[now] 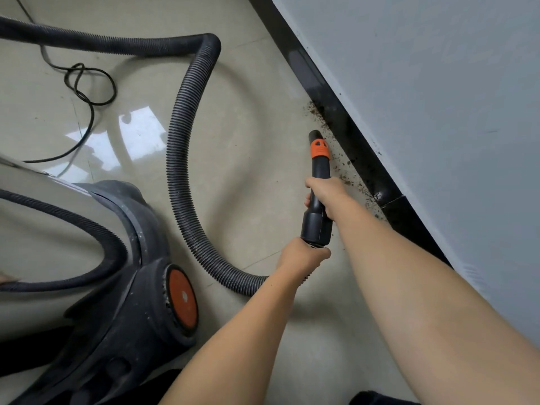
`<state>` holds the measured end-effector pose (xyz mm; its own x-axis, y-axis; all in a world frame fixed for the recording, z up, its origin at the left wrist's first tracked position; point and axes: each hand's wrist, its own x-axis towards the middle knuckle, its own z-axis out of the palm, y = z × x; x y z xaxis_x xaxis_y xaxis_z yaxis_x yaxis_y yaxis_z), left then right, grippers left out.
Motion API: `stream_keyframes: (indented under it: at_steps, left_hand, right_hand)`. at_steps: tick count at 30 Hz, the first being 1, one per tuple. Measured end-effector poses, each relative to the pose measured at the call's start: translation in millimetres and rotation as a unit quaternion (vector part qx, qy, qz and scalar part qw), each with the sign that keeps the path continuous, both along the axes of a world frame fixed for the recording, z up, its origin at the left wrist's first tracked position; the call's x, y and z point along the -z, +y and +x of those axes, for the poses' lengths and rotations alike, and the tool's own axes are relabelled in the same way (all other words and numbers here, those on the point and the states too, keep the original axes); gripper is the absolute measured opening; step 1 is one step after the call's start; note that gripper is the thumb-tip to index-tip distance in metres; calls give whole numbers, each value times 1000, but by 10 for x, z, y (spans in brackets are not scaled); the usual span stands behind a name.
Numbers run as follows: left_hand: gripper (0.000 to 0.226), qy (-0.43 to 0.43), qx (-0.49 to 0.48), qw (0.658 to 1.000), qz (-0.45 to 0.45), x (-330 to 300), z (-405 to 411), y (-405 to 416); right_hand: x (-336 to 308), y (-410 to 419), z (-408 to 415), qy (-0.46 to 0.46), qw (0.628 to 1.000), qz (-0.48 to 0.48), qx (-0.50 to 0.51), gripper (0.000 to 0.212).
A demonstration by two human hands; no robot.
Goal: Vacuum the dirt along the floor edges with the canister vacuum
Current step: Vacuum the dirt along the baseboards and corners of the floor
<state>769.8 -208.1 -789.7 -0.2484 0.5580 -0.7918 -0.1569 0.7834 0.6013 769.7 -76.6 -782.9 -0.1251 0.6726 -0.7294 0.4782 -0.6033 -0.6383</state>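
Nearest, at lower right of the frame: right hand (328, 194) wrapped round the black nozzle tube (320, 171), fingers curled about it just below the orange collar (319, 149). Left hand (302, 254) lower down, closed round the hose (187, 135) where it joins the tube's wide cuff. Nozzle tip pointing up-frame, close to the floor (248, 176) and just beside the dirt (344, 168); whether touching the tiles, cannot tell. Dirt scattered in a brown line along the foot of the black skirting (336, 112), from mid-frame down toward the right forearm, thickest ahead of the tip near the upper end. Vacuum body (140, 287) at lower left, hose looping away across the middle of the frame, power cord (87, 92) tangled at upper left.

Probably mid-pass, with plenty of crumbs left on both sides of the tip. For a clean job: tip angled right into the joint between floor and skirting, kept low, drawn slowly along the line rather than swept fast. Right hand steering, left hand feeding slack so the loop does not tug the tip off line. Worth a pass back over the stretch beside the right wrist, easily missed under the arm.
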Motion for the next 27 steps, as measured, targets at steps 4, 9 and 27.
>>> stream_keyframes:
  at_steps: [4, 9, 27]
  left_hand:
    - [13, 10, 28, 999, -9, -55, 180, -267]
    - [12, 16, 51, 998, -36, -106, 330, -589]
    - [31, 30, 103, 994, -24, -99, 592, -695]
  right_hand:
    - [-5, -262, 216, 0, 1000, -4, 12, 16]
    - [-73, -624, 437, -6, 999, -11, 31, 13]
    - [-122, -731, 833, -6, 996, -23, 81, 17]
